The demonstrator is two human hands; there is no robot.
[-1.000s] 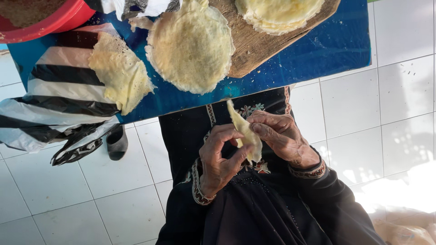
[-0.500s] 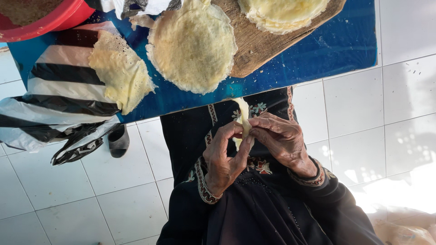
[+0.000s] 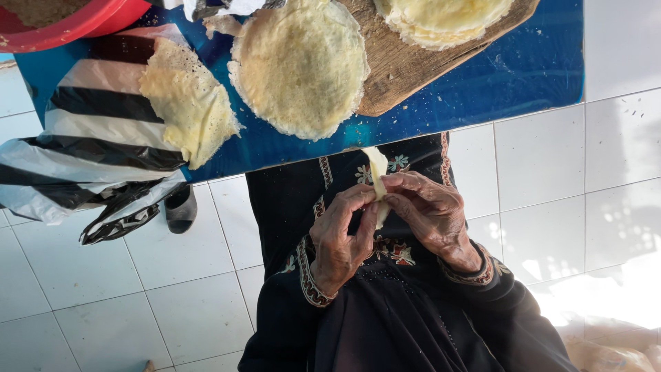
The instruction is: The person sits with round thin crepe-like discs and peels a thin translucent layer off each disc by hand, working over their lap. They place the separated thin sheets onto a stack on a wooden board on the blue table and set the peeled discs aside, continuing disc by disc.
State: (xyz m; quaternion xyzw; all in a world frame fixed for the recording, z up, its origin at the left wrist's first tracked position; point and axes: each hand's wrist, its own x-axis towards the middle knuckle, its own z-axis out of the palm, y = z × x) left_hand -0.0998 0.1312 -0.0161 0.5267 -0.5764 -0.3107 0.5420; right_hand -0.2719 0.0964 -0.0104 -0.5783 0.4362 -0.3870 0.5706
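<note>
A folded crepe [image 3: 189,103] is seen on a striped plastic bag [image 3: 82,138], a round crepe [image 3: 299,65] beside it on the blue table [image 3: 523,69]. Below, a rolled crepe strip [image 3: 377,169] is pinched between the left hand [image 3: 341,238] and right hand [image 3: 430,213], above the lap.

black-and-white striped plastic bag [image 3: 89,148], table's left end
</note>
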